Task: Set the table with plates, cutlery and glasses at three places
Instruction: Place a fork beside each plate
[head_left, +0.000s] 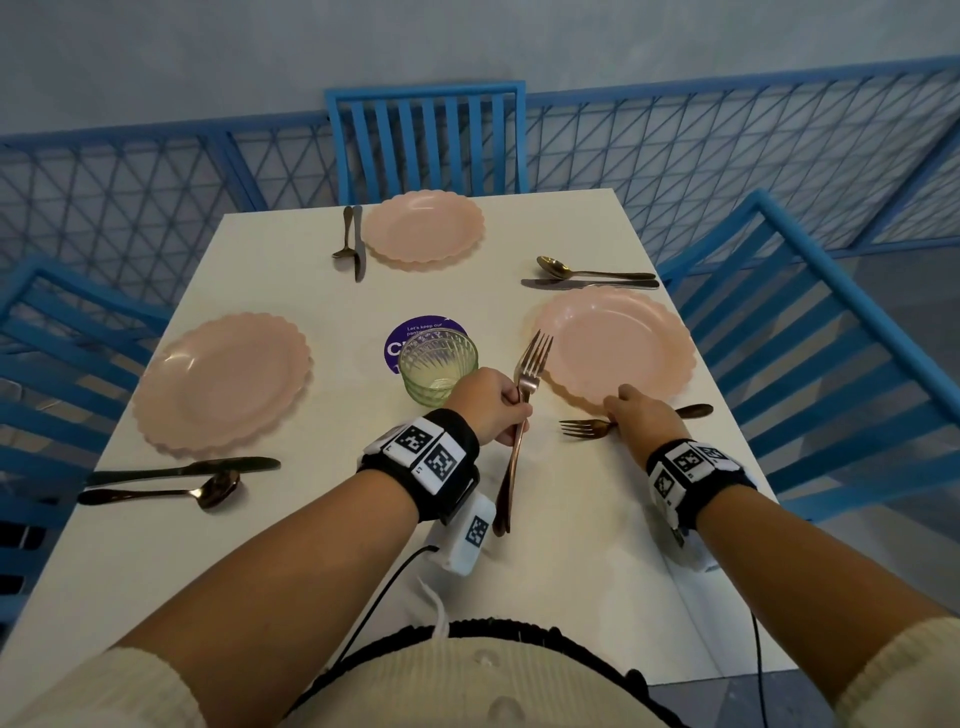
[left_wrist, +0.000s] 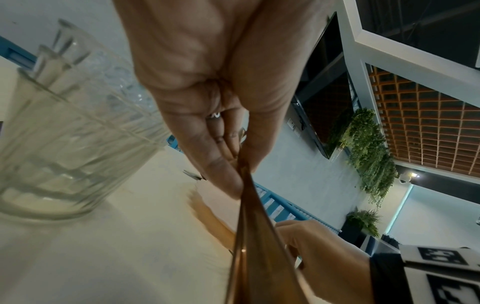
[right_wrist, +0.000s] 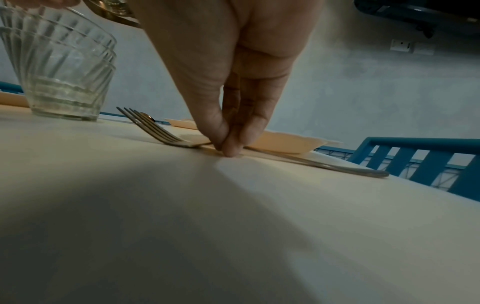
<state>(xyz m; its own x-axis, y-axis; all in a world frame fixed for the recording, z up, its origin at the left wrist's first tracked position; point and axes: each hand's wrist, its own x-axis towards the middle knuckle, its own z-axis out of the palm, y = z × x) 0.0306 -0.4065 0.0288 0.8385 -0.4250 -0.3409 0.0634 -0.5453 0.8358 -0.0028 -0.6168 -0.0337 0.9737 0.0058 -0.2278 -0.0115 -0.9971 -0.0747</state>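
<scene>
- Head view: we see nested glasses (head_left: 438, 366) mid-table, nothing inside them.
- Left hand (head_left: 491, 405) fingers curled round upright forks (head_left: 524, 410).
- Right hand (head_left: 641, 415) fingertips (right_wrist: 231, 144) pinch a fork (head_left: 587, 427) flat on table (head_left: 311, 545), near side of right plate (head_left: 613, 345).

Fork (head_left: 587, 427) flat beside pink plate (head_left: 623, 332)

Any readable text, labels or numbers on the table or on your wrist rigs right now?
"Let's keep our": purple round sticker, behind the stacked glasses.
Below it a large "C"; the rest is hidden or too blurred.
Wrist bands: black-and-white square codes only, no words.
</scene>
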